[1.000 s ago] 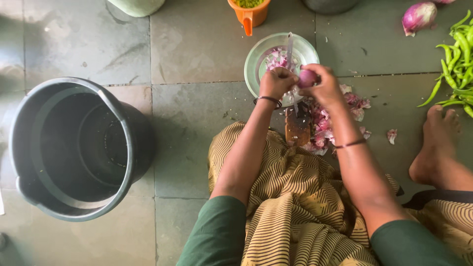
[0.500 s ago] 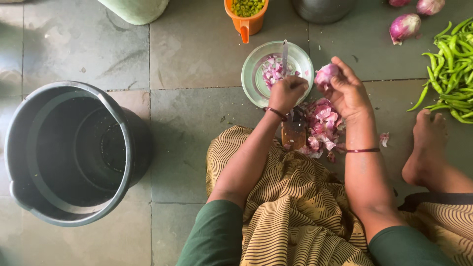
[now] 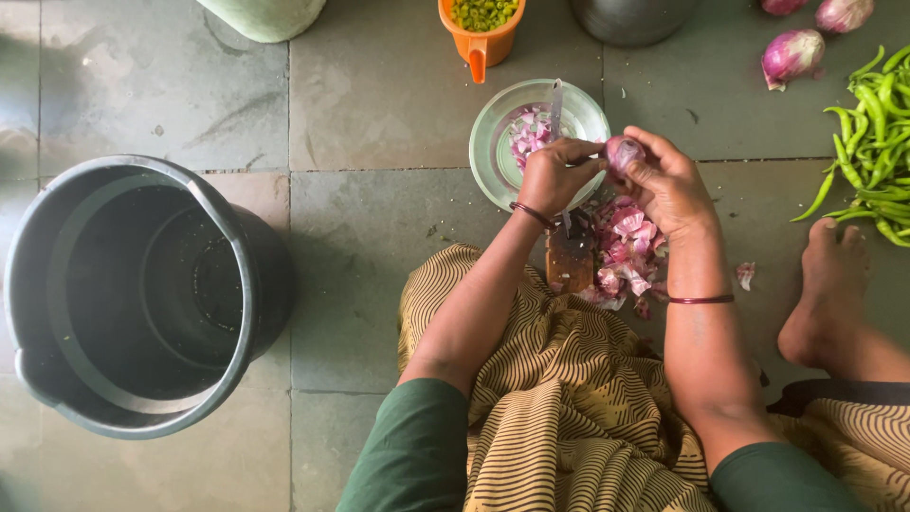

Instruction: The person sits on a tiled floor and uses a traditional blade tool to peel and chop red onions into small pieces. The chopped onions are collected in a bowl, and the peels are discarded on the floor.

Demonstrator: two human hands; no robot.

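Note:
My right hand (image 3: 668, 190) holds a peeled red onion (image 3: 623, 152) just right of a pale green plate (image 3: 493, 161). My left hand (image 3: 553, 175) is closed beside it, its fingertips pinching at the onion's left side. A thin upright blade (image 3: 556, 106) rises over the plate from a wooden base (image 3: 569, 258) that lies on the floor in front of my lap. Chopped onion pieces (image 3: 528, 131) lie on the plate. A pile of pink onion skins (image 3: 626, 251) sits under my right wrist.
A big grey bucket (image 3: 57, 284) stands at the left. An orange jug (image 3: 482, 38) with chopped greens is at the top. Whole red onions (image 3: 791, 54) and several green chillies (image 3: 872, 142) lie at the right, and my bare foot (image 3: 829, 294) rests below them.
My right hand carried the onion a little to the right, away from the blade. My left hand stayed by the plate and now pinches at the onion.

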